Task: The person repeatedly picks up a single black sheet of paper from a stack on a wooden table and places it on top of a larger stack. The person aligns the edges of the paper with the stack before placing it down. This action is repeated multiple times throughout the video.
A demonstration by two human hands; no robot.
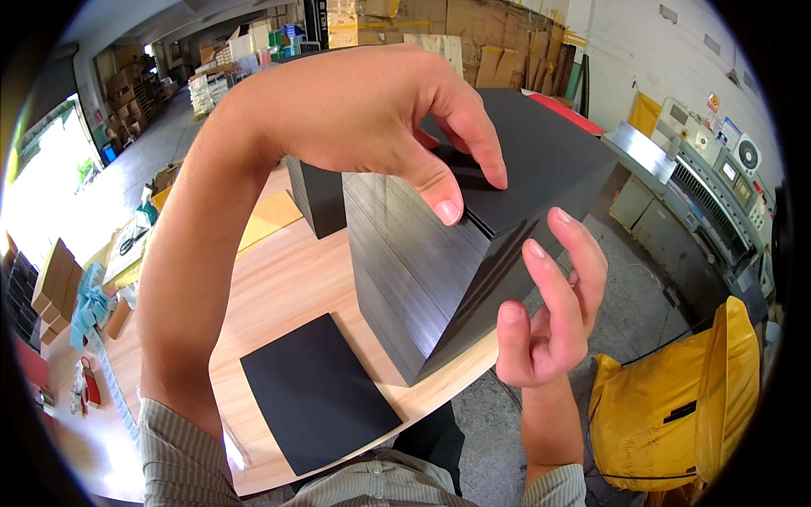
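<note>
A tall stack of black sheets (439, 270) stands on the wooden table (287, 270) near its front edge. My left hand (380, 118) reaches over the top of the stack, with thumb and fingertips pressing on the uppermost sheets near the front corner. The top few sheets sit slightly shifted from the rest. My right hand (549, 304) hovers open just beside the stack's right corner, fingers curled, holding nothing. A single black sheet (317, 389) lies flat on the table in front of me. A second, smaller black stack (317, 198) stands behind.
A yellow sack (676, 406) sits on the floor at the right. A grey cutting machine (710, 194) with a control panel stands at far right. Cardboard boxes (55, 283) and small items crowd the table's left end. Pallets and cartons fill the background.
</note>
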